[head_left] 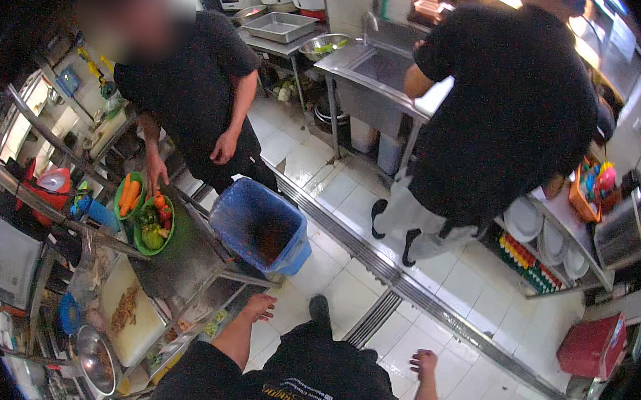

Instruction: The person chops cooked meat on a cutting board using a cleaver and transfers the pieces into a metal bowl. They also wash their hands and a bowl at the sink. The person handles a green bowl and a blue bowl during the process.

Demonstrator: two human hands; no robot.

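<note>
My left hand (258, 308) hangs in the air with its fingers apart and holds nothing, near the lower corner of a steel work table (177, 267). My right hand (424, 363) is at my other side above the tiled floor, its fingers partly curled; nothing shows in it. Left of my left hand, a white cutting board (132, 312) bears a heap of brown chopped food (125, 310). Farther along the table are two green bowls, one with carrots (130, 197), the other with mixed vegetables (154, 237). A steel bowl (96, 360) is beside the board.
A blue bin (258, 223) stands beyond the table's end. One co-worker (187, 85) reaches toward the green bowls; another (499, 113) stands near the steel sink (380, 68). A metal floor drain (383, 268) crosses the white tiles. A red container (592, 346) stands at right.
</note>
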